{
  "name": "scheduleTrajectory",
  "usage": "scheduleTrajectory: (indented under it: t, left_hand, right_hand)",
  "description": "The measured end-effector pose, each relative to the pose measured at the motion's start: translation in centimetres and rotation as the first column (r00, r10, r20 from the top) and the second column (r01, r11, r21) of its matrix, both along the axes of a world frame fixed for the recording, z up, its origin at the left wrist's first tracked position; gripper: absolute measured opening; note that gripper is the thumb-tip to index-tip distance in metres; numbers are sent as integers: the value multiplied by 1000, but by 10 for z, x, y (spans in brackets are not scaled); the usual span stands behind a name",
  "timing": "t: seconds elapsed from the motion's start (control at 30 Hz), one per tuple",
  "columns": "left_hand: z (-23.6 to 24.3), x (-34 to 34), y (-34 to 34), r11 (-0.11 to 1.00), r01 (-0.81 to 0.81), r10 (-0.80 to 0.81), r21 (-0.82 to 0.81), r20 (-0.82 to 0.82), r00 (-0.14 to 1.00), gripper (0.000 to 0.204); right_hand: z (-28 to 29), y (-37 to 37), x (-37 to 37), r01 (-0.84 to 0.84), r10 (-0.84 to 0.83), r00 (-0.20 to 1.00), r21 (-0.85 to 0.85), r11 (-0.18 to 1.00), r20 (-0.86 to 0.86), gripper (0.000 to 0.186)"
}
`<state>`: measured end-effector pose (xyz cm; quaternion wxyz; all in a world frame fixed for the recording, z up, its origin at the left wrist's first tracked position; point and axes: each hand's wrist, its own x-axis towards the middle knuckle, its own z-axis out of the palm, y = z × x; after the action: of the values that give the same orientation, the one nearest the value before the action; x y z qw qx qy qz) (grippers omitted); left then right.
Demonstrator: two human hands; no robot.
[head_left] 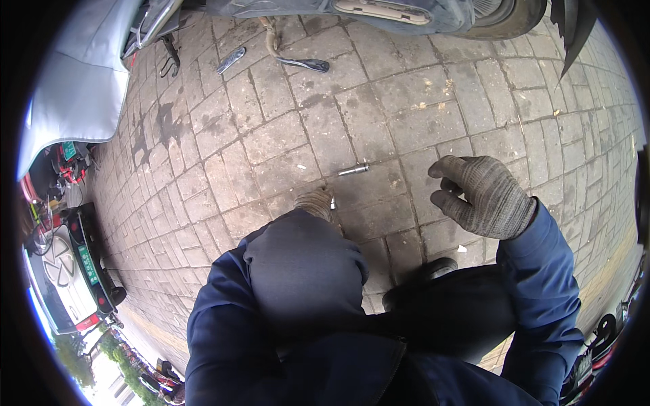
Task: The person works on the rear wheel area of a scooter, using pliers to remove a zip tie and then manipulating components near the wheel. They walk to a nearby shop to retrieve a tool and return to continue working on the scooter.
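My right hand (484,196), in a grey knit glove, is raised over the paving at the right. Its fingers are bent and apart, with nothing visible between them. My left hand (315,199), gloved alike, is low near the ground beyond my knee (305,271), which hides much of it. The visible fingers look closed, and a small shiny piece (332,204) shows beside them; I cannot make out what they hold. Just ahead and to the right of that hand, a silver metal socket (353,169) lies on the paving.
A parked two-wheeler (298,7) spans the far edge, its stand (305,65) reaching toward the ground. Near it lies a flat silver piece (231,59). A grey cover (88,81) hangs at far left, above a white vehicle (64,271). My dark shoe (441,266) rests on the paving.
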<state>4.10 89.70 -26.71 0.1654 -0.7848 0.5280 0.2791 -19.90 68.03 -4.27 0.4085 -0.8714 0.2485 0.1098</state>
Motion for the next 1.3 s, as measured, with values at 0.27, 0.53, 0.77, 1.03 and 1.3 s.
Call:
scheduleTrajectory:
  t: [0.27,0.53,0.77,1.03,1.3]
  left_hand:
    - [-16,62,-39,807,-361,338,-468,-136,931,50]
    - [2,15,-33,914,-165,79,-371,-236,969,48]
    - [-8,0,-58,966,186,-207,-181,-105,973,30]
    - [-14,64,-24,862,-272,230,-428,-148,962,19]
    - [31,61,72,828,-447,414,-339,-171,894,25]
  right_hand:
    - [-10,-3,-3,37,-38,997,8,999,61,29]
    - [-14,-7,-13,96,-97,995,43,994,21,30]
    - [-17,-9,-14,71,-72,997,32,997,39,30]
    - [-31,-16,-24,127,-132,980,43,991,146,28]
    - [-16,21,-28,207,-217,976,221,953,21,32]
